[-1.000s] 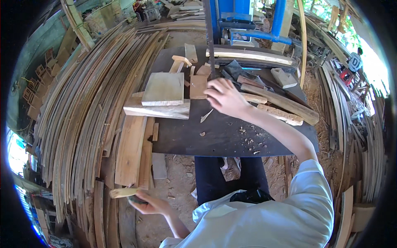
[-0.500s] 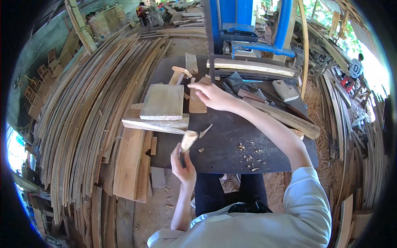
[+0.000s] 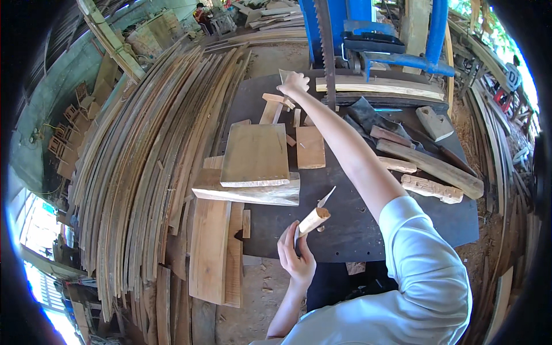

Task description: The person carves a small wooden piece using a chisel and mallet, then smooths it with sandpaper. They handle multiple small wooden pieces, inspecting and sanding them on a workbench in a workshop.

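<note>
My left hand (image 3: 295, 259) is closed around a pale wood piece (image 3: 313, 220) with a dark strip beside it, above the near edge of the dark saw table (image 3: 368, 236). My right hand (image 3: 294, 82) reaches to the table's far part, left of the toothed upright blade (image 3: 325, 57), fingers bent on a small pale board (image 3: 284, 73) that it partly hides. A square board (image 3: 255, 152) rests on a thicker offcut (image 3: 246, 191), beside a brown block (image 3: 310, 148). Offcuts (image 3: 431, 187) and dark cloth (image 3: 363, 115) lie at the right.
Long stacked planks (image 3: 132, 172) fill the left side. A blue machine frame (image 3: 431, 57) stands beyond the table. More timber (image 3: 500, 178) lines the right. A seated person (image 3: 203, 19) is at the back, and another person (image 3: 513, 75) is at the far right.
My right hand has moved away from me to the table's far part. My left hand has risen rightward with the wood piece from low left to over the table's near edge. The view has shifted.
</note>
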The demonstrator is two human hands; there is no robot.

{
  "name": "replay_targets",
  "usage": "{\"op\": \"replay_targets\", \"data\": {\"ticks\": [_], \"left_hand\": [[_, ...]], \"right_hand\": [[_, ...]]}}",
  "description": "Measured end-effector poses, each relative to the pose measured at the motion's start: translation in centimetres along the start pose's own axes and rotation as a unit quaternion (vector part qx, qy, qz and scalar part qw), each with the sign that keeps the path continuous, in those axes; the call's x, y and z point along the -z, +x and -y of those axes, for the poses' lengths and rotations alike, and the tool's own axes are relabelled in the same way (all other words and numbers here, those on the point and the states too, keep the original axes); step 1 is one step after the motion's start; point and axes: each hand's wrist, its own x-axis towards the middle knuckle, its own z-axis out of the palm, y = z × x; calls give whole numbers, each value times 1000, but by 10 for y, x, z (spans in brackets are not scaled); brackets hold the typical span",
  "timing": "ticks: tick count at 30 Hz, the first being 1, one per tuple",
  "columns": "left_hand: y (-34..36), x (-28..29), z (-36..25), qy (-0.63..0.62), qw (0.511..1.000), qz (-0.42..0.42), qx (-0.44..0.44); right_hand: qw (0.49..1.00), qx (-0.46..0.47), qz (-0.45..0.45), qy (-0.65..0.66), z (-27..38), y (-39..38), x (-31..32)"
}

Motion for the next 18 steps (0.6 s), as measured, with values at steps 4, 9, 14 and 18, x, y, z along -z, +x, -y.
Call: {"op": "replay_targets", "data": {"ticks": [4, 9, 14, 18], "left_hand": [[1, -3, -2, 1, 1000, 10, -10], [2, -2, -4, 8, 1000, 18, -5], [2, -3, -4, 10, 1000, 4, 2], [3, -3, -5, 13, 1000, 2, 2]], "right_hand": [[998, -53, -27, -28, -8, 18, -14], [997, -4, -64, -48, 6, 13, -6], [991, 44, -124, 22, 30, -12, 28], [979, 87, -126, 132, 49, -55, 58]]}}
